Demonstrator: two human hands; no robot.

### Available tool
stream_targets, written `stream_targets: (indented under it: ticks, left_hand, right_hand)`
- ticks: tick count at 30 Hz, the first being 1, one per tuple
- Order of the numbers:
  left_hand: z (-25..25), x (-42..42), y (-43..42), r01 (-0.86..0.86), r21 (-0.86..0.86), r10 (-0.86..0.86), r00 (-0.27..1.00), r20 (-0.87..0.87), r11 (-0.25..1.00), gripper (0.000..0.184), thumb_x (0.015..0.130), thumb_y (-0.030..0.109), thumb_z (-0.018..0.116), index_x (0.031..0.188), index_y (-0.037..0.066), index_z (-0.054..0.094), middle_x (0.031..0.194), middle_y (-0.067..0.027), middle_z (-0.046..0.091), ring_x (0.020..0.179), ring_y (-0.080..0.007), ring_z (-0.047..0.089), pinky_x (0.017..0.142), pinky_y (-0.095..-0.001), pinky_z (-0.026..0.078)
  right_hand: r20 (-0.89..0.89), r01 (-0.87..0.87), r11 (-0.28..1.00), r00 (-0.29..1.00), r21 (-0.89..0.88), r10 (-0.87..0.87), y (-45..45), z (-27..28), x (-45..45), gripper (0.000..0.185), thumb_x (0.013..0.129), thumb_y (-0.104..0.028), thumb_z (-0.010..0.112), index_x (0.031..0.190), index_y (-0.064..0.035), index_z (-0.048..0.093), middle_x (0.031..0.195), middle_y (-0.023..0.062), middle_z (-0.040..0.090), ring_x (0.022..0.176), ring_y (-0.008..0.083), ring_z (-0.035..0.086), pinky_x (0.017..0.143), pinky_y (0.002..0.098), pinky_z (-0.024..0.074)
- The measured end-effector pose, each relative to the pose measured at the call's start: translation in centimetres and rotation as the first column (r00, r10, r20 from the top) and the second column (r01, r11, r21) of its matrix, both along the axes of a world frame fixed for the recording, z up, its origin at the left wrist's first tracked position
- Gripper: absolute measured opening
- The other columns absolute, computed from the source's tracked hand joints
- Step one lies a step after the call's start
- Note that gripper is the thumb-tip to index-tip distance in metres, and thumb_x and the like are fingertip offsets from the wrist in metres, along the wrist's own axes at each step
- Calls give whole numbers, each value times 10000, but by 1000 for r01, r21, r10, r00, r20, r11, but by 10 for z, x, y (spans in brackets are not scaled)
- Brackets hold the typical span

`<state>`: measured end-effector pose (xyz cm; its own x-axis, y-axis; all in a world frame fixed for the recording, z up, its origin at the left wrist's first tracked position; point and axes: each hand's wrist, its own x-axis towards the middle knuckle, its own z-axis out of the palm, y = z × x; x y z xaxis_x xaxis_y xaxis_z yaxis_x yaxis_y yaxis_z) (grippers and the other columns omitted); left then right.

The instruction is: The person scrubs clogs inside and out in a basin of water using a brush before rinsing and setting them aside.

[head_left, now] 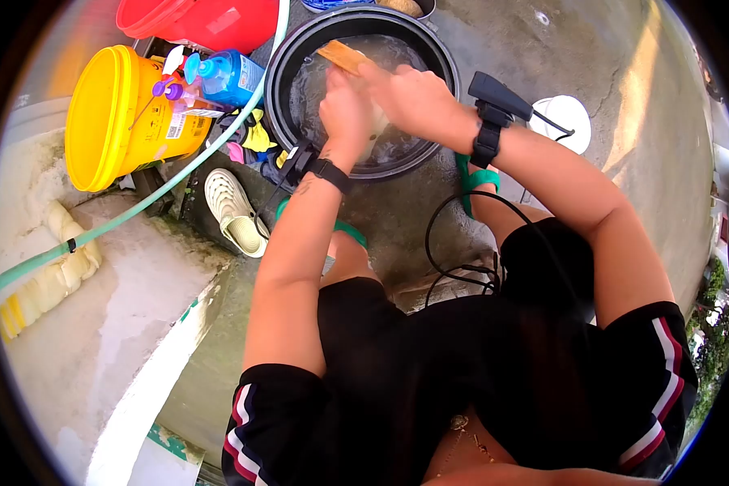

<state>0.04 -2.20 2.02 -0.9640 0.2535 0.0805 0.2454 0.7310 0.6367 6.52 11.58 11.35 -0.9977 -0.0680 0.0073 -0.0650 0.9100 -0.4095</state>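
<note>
Both of my hands are over a round black basin (pixel 449 77) with cloudy water in it. My right hand (pixel 413 99) is closed around a light wooden brush (pixel 344 57); its bristles are hidden. Close beside it, my left hand (pixel 344 112) has its fingers curled over a pale shoe (pixel 377 121) in the water, mostly covered by my hands. A matching-looking cream clog (pixel 235 211) lies on the ground left of my feet.
Left of the basin are a yellow bucket (pixel 97 117) on its side, a red tub (pixel 211 24), a blue pump bottle (pixel 239 77) and colourful cloths (pixel 257 136). A green hose (pixel 166 182) crosses there. A white container (pixel 560 121) stands right; black cables (pixel 433 235) hang by my legs.
</note>
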Motion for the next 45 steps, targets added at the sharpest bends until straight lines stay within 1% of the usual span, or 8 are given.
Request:
stream_targets:
  ticks: [6,12,20,27,31,35,40,45]
  left_hand:
    - [15,-6,-37,-114,17,112,989,100,993,589,833,201,716,1336,-7,489,1157,-256,675,969,-417,690,858,-460,539]
    - [3,-26,-83,-245,633,-134,862,488,734,755,785,119,783,1423,-23,405,1227,-165,624,1092,-226,634,949,-333,510]
    - [9,-28,-85,-277,627,-139,836,531,728,467,906,94,691,1333,-8,529,1168,-99,653,1056,-183,646,924,-326,524]
    - [11,-5,-65,-159,582,-85,925,369,798,450,907,101,682,1309,-34,532,1186,-104,634,1049,-166,612,953,-312,485]
    - [7,-10,-71,-248,536,-32,887,460,807,466,907,94,669,1324,-48,517,1237,-127,626,1095,-184,611,980,-311,474]
    - [10,-7,-71,-250,674,-142,872,469,695,394,923,71,633,1294,-21,537,1204,-121,643,1088,-200,633,962,-314,495]
    - [28,-14,-84,-344,833,-272,831,485,434,574,837,-45,609,1389,4,458,1294,-136,587,1180,-222,581,1047,-348,451]
    - [37,-13,-100,-47,516,-199,890,410,855,606,799,-5,686,1357,1,446,1258,-154,569,1145,-225,580,1006,-337,463]
  right_hand:
    - [237,84,996,968,-11,-79,19,-37,-65,379,1005,-331,458,1290,-157,639,966,201,724,887,394,708,756,511,574]
    - [347,219,972,921,-84,-178,43,-136,-28,384,992,-320,479,1265,-123,665,1005,210,721,940,410,694,847,525,541]
    - [258,199,748,965,-633,-39,-11,-13,8,443,1016,-328,458,1347,-72,603,982,253,704,928,446,670,838,469,532]
    - [340,191,880,940,-434,-36,-12,-50,-12,439,1008,-240,463,1428,-125,512,910,272,681,813,466,662,755,502,538]
    - [7,-23,894,1000,-447,29,-35,-37,22,384,964,-198,518,1319,-54,551,781,245,650,802,434,681,725,509,548]
    - [383,81,951,923,-300,42,8,-91,-20,426,999,-301,457,1363,-122,587,914,230,706,879,434,689,790,528,549]
    - [375,271,958,901,-90,-219,47,-124,-22,403,1019,-313,435,1341,-152,616,1040,208,718,936,414,694,839,496,557]
    - [398,299,861,909,-410,-126,33,-87,-3,435,1010,-351,478,1395,-179,587,987,199,717,869,396,697,797,435,548]
